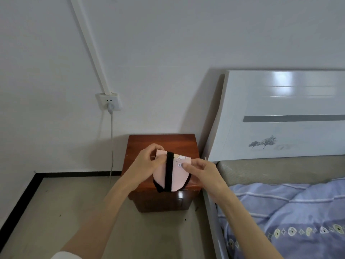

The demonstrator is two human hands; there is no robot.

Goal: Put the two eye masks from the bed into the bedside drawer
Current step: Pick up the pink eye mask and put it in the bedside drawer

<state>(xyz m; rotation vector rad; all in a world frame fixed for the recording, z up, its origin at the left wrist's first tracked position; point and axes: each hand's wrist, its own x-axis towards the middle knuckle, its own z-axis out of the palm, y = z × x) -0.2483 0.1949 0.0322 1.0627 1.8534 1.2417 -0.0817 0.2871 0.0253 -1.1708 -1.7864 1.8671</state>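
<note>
A pink eye mask (178, 176) with a black strap across it hangs in the air above the dark red wooden bedside cabinet (141, 146). My left hand (147, 161) pinches its upper left edge. My right hand (200, 173) pinches its upper right edge. A black edge shows behind the pink mask at the bottom; whether it is a second mask I cannot tell. The cabinet's drawer front (164, 201) faces me and looks closed.
The bed with a blue patterned quilt (291, 217) fills the lower right, its white headboard (280, 116) against the wall. A wall socket (109, 101) with a white cable running down stands left of the cabinet. Bare floor (65, 212) lies to the left.
</note>
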